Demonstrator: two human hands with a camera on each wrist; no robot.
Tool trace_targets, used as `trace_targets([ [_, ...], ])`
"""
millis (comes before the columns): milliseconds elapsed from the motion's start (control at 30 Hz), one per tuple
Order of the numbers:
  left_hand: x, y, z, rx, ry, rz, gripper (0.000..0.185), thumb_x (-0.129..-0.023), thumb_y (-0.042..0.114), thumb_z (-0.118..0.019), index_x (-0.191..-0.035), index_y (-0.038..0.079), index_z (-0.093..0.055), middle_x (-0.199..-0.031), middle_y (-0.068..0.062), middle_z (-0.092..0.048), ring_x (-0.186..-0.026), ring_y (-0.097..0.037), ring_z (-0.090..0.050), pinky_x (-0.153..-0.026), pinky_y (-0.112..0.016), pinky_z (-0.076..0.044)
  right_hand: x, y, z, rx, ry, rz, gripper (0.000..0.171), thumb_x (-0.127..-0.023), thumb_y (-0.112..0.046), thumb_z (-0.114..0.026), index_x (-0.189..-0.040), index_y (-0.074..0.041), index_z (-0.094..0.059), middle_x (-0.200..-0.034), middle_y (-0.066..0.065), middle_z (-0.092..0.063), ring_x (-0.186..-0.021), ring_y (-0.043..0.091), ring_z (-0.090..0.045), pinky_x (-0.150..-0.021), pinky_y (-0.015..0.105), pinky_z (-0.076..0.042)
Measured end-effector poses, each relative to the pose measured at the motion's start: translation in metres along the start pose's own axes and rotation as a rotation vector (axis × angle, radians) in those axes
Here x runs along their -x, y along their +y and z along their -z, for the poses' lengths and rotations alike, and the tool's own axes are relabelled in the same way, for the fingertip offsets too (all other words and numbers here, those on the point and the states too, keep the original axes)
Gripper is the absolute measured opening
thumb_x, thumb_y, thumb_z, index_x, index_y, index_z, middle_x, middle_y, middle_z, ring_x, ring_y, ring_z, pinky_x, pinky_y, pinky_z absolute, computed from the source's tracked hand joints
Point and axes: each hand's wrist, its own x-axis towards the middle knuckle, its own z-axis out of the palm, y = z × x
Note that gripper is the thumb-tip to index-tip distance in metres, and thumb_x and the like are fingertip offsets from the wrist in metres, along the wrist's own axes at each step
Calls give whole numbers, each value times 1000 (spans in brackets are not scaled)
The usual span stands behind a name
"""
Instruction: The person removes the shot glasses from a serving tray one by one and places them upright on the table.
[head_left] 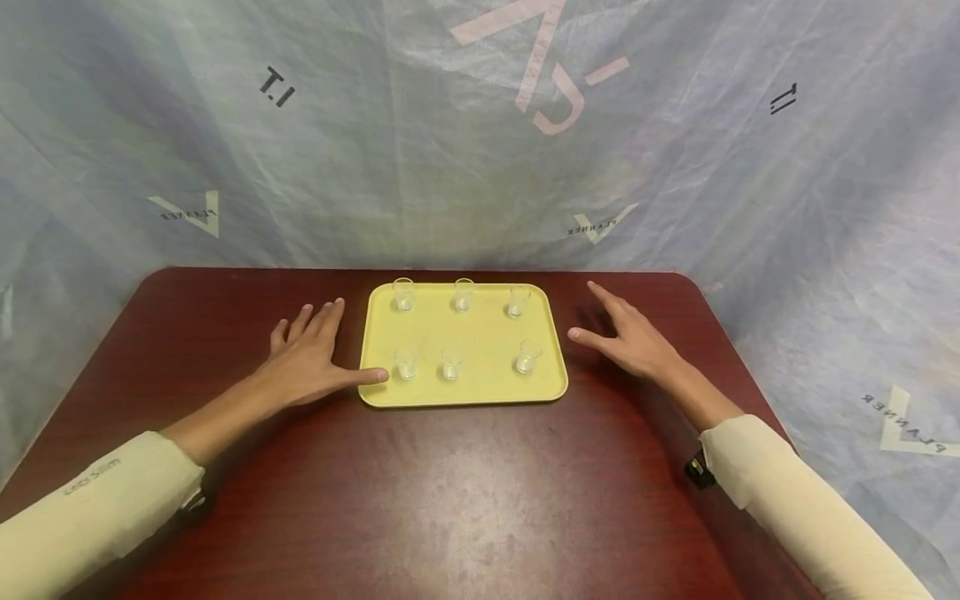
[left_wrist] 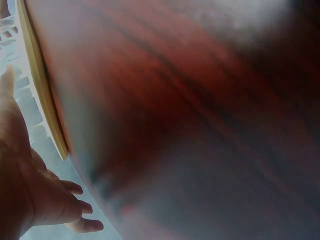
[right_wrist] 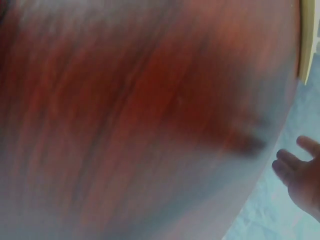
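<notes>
On the table lies a yellow tray [head_left: 472, 333] bearing several small clear glasses, three along its far side and three nearer. My left hand [head_left: 303, 362] is at the tray's left side, fingers spread, its thumb overlapping the near left corner in the head view. To the right, apart from the tray, my right hand [head_left: 630, 337] holds nothing, with thumb and fingers extended toward it. The front left glass [head_left: 407, 364] is the one closest to my left thumb; the front right glass [head_left: 528, 358] is nearest my right hand. The left wrist view shows the tray's edge [left_wrist: 42, 85] beside the left hand [left_wrist: 35, 190].
The dark red-brown wooden table [head_left: 465, 500] has rounded far corners. Behind and beside it hangs a pale plastic sheet [head_left: 390, 142] with printed letters. Dark wrist devices show under both light sleeves [head_left: 795, 492].
</notes>
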Motion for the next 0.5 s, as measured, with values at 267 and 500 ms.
trace_targets([
  [267, -2, 6, -6, -5, 4, -30, 160, -74, 106, -67, -183, 10, -2, -191, -20, -9, -176, -54, -3, -134, -82, 2, 0, -10, -9, -17, -6, 97, 99, -101, -60, -79, -179, -19, -35, -183, 9, -42, -170, 39, -37, -135, 68, -32],
  [500, -4, 10, -10, 1, -2, -43, 160, -73, 107, -67, -183, 11, -3, -192, -19, -9, -176, -54, -3, -134, -81, 2, 1, -17, -15, -116, 32, 141, 87, -92, -45, -95, -165, -13, -58, -166, 9, -63, -150, 37, -63, -124, 61, -50],
])
